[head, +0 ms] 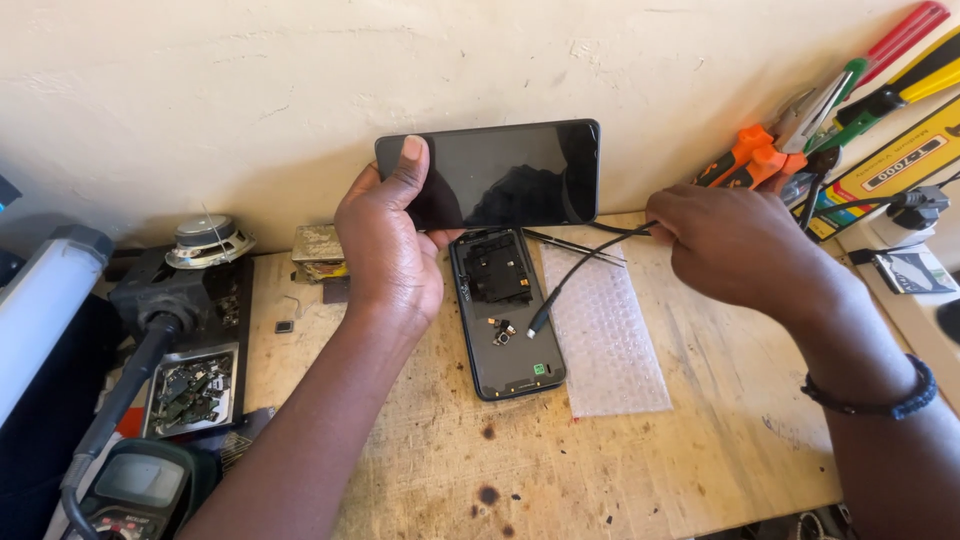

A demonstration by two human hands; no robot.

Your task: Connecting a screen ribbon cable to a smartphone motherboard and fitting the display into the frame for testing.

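Note:
My left hand (388,243) holds a black smartphone (505,172) up sideways, its dark screen facing me, thumb on the left end. My right hand (730,243) pinches a thin black cable (578,268) whose plug end hangs down just above the bench. Below the raised phone lies a second phone body (505,330), back opened, showing its inner frame and small parts. The cable's plug tip hovers beside this opened phone's right edge.
A bubble-wrap sheet (605,335) and tweezers (575,243) lie on the worn wooden bench (640,450). A tray of electronic scraps (190,388), a small speaker (208,240) and a multimeter (135,490) sit at left. Pliers and screwdrivers (800,135) stand at right.

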